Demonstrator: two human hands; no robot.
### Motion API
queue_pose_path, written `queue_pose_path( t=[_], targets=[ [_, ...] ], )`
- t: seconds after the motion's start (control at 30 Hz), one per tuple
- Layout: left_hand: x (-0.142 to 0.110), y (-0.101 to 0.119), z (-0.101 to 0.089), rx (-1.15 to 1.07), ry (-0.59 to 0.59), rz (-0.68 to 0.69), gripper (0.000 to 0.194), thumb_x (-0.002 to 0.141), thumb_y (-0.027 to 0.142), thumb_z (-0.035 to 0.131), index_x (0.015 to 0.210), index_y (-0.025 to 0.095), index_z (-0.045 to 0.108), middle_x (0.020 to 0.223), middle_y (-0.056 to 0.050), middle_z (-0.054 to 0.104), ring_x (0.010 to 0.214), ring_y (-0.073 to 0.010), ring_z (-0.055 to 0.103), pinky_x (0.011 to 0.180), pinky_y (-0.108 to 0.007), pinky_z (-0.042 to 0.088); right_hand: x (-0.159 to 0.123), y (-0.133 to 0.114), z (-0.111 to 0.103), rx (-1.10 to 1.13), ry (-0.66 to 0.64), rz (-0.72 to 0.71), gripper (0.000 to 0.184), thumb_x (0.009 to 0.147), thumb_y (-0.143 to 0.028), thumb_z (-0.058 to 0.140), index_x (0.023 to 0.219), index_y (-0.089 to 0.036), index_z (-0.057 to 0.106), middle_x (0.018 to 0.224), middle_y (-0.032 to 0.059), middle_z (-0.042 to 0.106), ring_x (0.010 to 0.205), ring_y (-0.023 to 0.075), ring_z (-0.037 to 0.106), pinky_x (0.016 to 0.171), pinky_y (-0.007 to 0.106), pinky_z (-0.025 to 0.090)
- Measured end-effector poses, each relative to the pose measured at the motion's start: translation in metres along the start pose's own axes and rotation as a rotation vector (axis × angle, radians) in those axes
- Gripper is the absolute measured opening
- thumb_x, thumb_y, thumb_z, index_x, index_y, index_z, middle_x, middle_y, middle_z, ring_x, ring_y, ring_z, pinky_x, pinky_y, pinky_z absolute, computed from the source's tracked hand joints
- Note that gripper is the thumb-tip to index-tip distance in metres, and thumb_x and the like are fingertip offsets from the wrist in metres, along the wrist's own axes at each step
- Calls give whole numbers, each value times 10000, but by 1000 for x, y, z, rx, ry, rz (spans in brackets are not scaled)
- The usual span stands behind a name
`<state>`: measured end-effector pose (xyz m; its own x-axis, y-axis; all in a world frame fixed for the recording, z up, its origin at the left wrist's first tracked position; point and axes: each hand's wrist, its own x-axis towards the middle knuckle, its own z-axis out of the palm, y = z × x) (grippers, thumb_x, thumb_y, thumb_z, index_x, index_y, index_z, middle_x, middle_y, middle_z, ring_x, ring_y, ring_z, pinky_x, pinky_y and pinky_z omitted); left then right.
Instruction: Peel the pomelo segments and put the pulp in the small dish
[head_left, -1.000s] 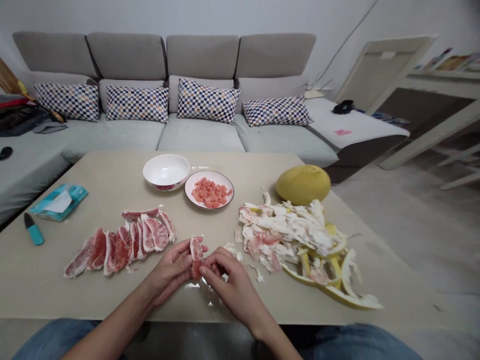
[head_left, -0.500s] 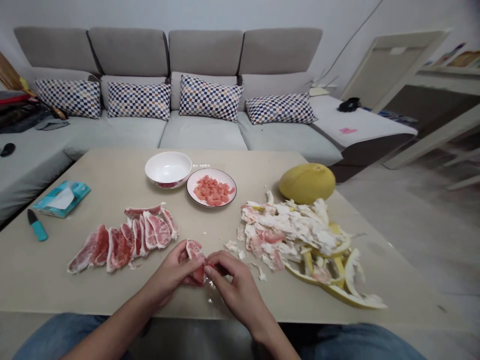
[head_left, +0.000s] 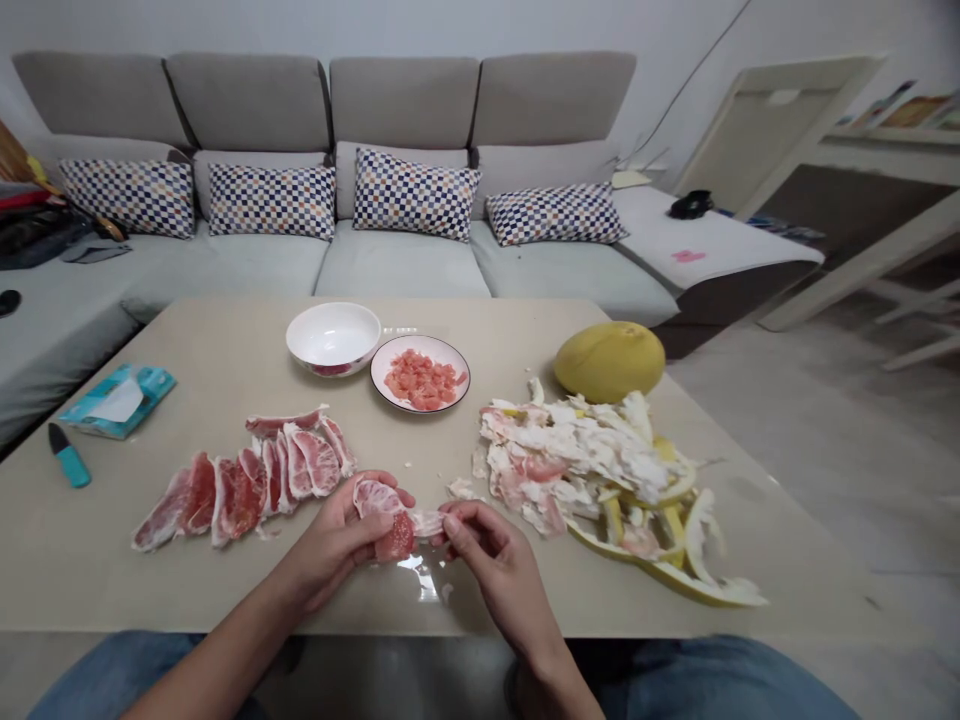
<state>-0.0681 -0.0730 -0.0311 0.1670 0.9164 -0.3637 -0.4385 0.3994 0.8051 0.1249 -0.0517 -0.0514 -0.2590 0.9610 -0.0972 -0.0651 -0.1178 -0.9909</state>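
Note:
My left hand [head_left: 339, 535] holds a pink pomelo segment [head_left: 395, 537] over the near part of the table, thumb across its front. A strip of pale membrane [head_left: 429, 523] stretches from the segment to my right hand [head_left: 480, 545], which pinches its end between thumb and fingers. Red flesh shows where the skin is peeled back. Left of my hands lies a row of unpeeled pomelo segments [head_left: 244, 485]. Ahead, a dark-rimmed plate [head_left: 452, 355] bears small pieces of pink flesh [head_left: 421, 382]. To the right spreads a heap of white pith and membrane scraps [head_left: 570, 455].
Beside the plate stands a white bowl [head_left: 334, 338]. A whole pomelo [head_left: 610, 361] sits behind the peel pieces [head_left: 679, 585] at right. At the left lie a tissue pack [head_left: 120, 400] and a knife with a teal handle [head_left: 71, 462]. A grey sofa [head_left: 405, 262] lines the far side.
My right hand has moved to the right, away from my left, drawing out a strip of membrane from the segment. The segment has turned in my left hand, showing more bare flesh.

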Motion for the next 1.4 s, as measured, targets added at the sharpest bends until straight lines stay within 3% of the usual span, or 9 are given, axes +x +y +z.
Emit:
queue_pose_path(
  t=[0.13,0.33,0.63,0.83,1.0,1.1,1.17,1.27,1.4],
  targets=[
    [1,-1,2,-70,-13,-37,359,791,204,701,1104,189,525,1166,-100,633,929,-189,657,849,-341,530,1,-6,0,-37,5,-44,234,846,-407,625,804,-178,612,732,27,638,675,152,590,626,245,462],
    [5,-10,1,-75,10,-47,426,750,134,743,1091,212,500,984,-21,650,812,-121,662,759,-254,545,-2,-10,9,-79,26,-132,204,862,-372,611,788,-182,607,716,11,616,655,129,564,614,223,448],
    [5,-4,-9,-194,-11,44,428,758,112,735,1091,223,492,1065,-39,637,1021,-243,670,815,-268,554,8,-7,-20,-9,266,-185,190,828,-371,650,865,-197,584,707,10,651,627,145,618,602,253,511],
    [6,-4,-5,-234,-20,8,352,782,100,704,1059,211,518,1081,-43,630,1041,-255,660,797,-260,564,21,-16,-53,-375,456,-267,266,809,-401,648,995,-210,657,930,58,691,739,177,642,675,298,520],
    [7,0,-4,-261,-2,1,328,780,87,699,1043,197,536,1065,-51,638,1006,-222,672,808,-243,557,31,-26,-79,-841,638,-313,273,824,-450,606,820,-194,701,754,43,707,660,183,638,634,281,457],
    [6,1,-3,-263,3,-1,319,775,77,700,1027,191,541,1097,-57,628,1015,-223,669,810,-238,555,38,-26,-93,-1142,643,-252,287,858,-422,544,786,-197,708,739,54,707,677,208,634,587,286,400],
    [5,1,-3,-254,2,6,317,777,72,696,1025,194,540,1110,-54,620,1061,-249,650,806,-243,556,41,-24,-100,-1280,613,-220,270,877,-342,493,919,-210,724,858,69,725,760,230,643,587,290,383],
    [5,-1,-4,-249,-7,18,335,776,67,697,1034,205,533,1064,-44,629,1113,-282,622,799,-252,554,44,-18,-107,-1345,608,-208,330,873,-270,449,1081,-220,700,986,79,726,835,242,641,604,292,384],
    [7,-3,-7,-268,-23,15,381,766,72,708,1065,215,519,1018,-38,641,1101,-286,628,805,-272,547,44,-18,-113,-1332,678,-234,327,871,-410,480,853,-198,728,772,77,710,698,232,601,554,289,342]
  ],
)
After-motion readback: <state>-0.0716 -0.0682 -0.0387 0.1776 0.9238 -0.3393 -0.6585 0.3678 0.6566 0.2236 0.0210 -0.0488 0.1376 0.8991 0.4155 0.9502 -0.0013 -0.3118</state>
